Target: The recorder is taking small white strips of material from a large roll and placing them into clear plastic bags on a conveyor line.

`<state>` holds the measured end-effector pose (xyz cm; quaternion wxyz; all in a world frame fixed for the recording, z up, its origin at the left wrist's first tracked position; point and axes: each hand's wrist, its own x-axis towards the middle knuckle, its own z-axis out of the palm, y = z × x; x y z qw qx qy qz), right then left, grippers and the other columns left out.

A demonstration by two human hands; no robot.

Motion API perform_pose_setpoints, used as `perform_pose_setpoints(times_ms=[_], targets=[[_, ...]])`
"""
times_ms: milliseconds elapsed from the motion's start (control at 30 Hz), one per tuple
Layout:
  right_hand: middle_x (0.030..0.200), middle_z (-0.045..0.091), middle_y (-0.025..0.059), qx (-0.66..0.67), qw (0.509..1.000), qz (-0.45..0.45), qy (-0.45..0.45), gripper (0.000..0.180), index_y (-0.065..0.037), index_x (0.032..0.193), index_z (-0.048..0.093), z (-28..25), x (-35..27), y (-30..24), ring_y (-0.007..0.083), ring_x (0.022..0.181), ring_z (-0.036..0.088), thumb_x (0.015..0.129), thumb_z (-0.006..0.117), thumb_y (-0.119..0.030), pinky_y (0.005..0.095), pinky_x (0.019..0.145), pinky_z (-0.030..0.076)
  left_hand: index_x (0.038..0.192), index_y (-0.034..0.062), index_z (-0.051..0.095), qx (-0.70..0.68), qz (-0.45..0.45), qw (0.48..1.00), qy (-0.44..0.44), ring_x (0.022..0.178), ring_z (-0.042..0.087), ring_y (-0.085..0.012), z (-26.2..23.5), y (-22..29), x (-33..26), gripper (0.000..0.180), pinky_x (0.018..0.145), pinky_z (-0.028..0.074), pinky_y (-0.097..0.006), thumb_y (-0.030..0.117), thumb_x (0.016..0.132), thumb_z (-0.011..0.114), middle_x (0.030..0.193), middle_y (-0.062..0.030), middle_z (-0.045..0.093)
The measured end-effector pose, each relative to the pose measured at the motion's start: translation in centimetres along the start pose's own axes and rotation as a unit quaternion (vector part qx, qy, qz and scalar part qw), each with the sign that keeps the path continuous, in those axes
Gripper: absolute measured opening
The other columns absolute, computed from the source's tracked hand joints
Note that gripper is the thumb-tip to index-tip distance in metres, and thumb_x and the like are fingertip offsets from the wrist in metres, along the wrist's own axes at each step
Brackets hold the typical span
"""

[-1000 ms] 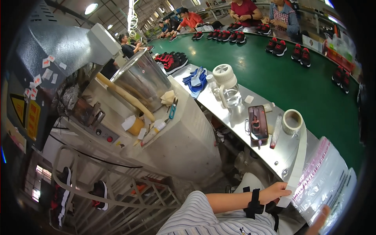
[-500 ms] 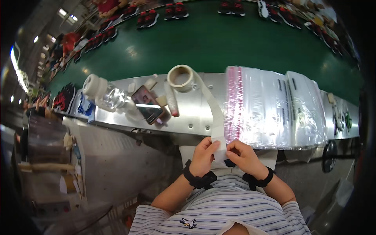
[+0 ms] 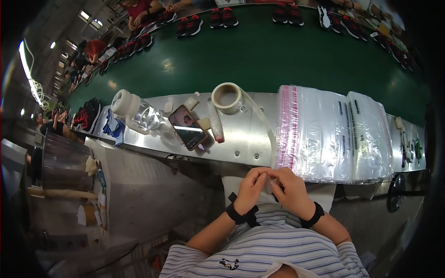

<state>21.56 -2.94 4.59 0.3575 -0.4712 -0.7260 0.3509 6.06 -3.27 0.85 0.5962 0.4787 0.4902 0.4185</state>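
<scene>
Left hand (image 3: 250,185) and right hand (image 3: 289,190) meeting just below bench edge, fingertips of both pinching free end of tape strip (image 3: 259,116). Strip running up across steel bench (image 3: 245,148) to one tape roll (image 3: 227,97), still uncut; judging end pulled out, nothing taped yet. Black strap sitting on each wrist, two. Two stacks of clear zip bags (image 3: 333,134) lying just right of hands, untouched. One phone (image 3: 187,127), one clear bottle (image 3: 143,116) resting left of roll. Beyond, green conveyor (image 3: 259,55) carrying shoes along far edge, number uncertain.
</scene>
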Motion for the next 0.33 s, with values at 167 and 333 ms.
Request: perform_pose_setpoints(times_ms=[167,333], targets=[[0.092,0.057,0.0103,-0.083,0.990,-0.114,0.013,0.028,-0.008,0.100,0.058,0.8,-0.2,-0.3,0.0271,0.071,0.059,0.072,0.064,-0.007,0.0328,0.060,0.048,0.110,-0.0018,0.051,-0.225,-0.161,0.961,0.011,0.091,0.056,-0.0119,-0.5,0.7,0.9,0.026,0.078,0.047,-0.025,0.015,0.090,0.053,0.102,-0.0083,0.057],[0.108,0.057,0.0097,-0.130,0.958,-0.223,-0.126,0.033,-0.011,0.102,0.059,0.0,-0.9,-1.4,0.0276,0.091,0.059,0.071,0.068,-0.016,0.0362,0.079,0.047,0.104,-0.0039,0.053,-0.198,-0.143,0.970,0.016,0.082,0.061,-0.0173,-1.1,1.7,1.7,0.024,0.074,0.050,-0.029,0.013,0.088,0.056,0.087,-0.0082,0.059]])
